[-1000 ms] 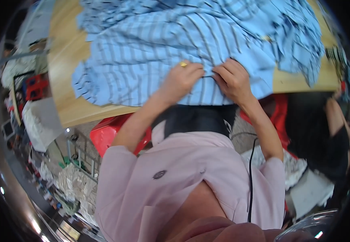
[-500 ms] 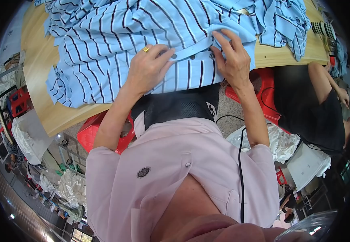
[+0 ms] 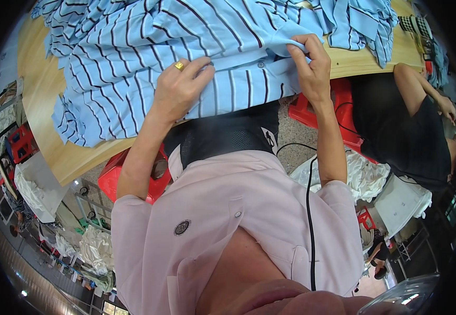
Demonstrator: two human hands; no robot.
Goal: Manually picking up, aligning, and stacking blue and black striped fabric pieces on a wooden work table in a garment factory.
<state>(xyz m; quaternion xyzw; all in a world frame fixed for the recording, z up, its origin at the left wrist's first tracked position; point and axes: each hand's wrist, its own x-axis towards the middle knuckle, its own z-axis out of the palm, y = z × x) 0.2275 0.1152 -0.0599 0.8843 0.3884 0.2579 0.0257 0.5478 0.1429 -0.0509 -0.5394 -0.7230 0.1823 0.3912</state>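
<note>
A light-blue shirt (image 3: 128,68) with dark and white stripes lies spread and rumpled over the table's near edge. My right hand (image 3: 314,65) pinches a plain blue edge of it between thumb and fingers, lifting that edge slightly. My left hand (image 3: 178,92), with a gold ring, rests on the cloth at the left end of the front strip, its fingers slightly bent and apart. Between the hands a small dark button (image 3: 261,64) shows on the strip below the folded edge. Cloth hides the other buttons.
More blue striped garments (image 3: 362,26) lie at the table's far right. The wooden table (image 3: 39,115) has a curved left edge. Red stools (image 3: 115,173) stand below it. A person in black (image 3: 401,126) sits close at right, beside white cloth (image 3: 364,173). A black cable (image 3: 310,226) hangs over my chest.
My right hand has moved a little right and up, raising the plain edge in a pinch. The left hand has slid left, off the strip's buttons. Fewer buttons show.
</note>
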